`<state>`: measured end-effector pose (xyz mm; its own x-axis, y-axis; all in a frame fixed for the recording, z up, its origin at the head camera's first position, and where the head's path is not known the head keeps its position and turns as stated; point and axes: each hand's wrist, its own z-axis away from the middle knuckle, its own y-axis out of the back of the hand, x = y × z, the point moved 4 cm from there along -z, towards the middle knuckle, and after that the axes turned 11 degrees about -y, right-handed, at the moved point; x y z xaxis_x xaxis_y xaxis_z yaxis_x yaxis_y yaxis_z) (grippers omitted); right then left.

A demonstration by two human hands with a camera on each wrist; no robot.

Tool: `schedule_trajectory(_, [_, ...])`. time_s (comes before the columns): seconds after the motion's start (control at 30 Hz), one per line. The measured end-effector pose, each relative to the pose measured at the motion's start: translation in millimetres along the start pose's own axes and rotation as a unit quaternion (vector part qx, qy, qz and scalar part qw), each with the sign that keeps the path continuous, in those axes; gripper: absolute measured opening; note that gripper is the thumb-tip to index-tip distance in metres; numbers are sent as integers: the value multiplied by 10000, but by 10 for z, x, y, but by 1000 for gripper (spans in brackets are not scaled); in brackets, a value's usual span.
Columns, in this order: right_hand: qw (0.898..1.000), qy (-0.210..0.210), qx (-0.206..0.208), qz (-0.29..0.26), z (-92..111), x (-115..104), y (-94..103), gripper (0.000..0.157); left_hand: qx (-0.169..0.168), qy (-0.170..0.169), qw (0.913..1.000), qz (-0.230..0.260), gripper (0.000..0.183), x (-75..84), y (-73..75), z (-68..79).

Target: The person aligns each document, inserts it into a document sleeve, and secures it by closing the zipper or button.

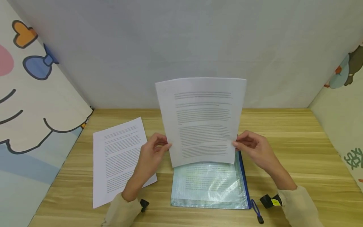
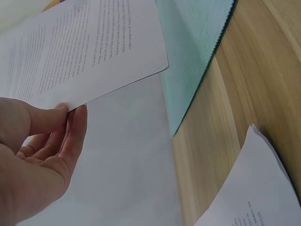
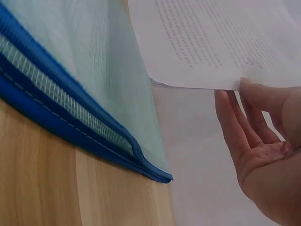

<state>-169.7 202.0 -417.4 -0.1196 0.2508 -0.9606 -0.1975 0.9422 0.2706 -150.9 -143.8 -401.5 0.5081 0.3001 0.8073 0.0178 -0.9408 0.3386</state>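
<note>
1. White printed paper (image 1: 204,126) is held up mid-frame, long axis running top to bottom.
2. Greenish mesh pouch (image 1: 195,186) lies on the table (image 1: 289,142) right below it in the frame, blue zip edge (image 1: 244,179) on the right. Paper's bottom overlaps it in view; can't tell if they touch.
3. Left hand (image 1: 151,155) pinches the paper's left side, right hand (image 1: 255,147) the right, both low down. Neither's nearer the paper, but the right one's closer to that zip.
4. Thumbs in front, fingers behind, forearms angling inward from the bottom corners, tbh pretty symmetrical.
</note>
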Motion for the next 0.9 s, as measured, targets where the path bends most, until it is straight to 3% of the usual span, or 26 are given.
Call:
schedule_trajectory(0.47, [9991,-162,-80,393,60,106,36,8,-220,-16,9997,-103,18,-36,-82,37])
schedule_trajectory(0.9, [9989,-294,-226,287,97,153,9,11,-479,-84,9988,-98,18,-47,-77,87])
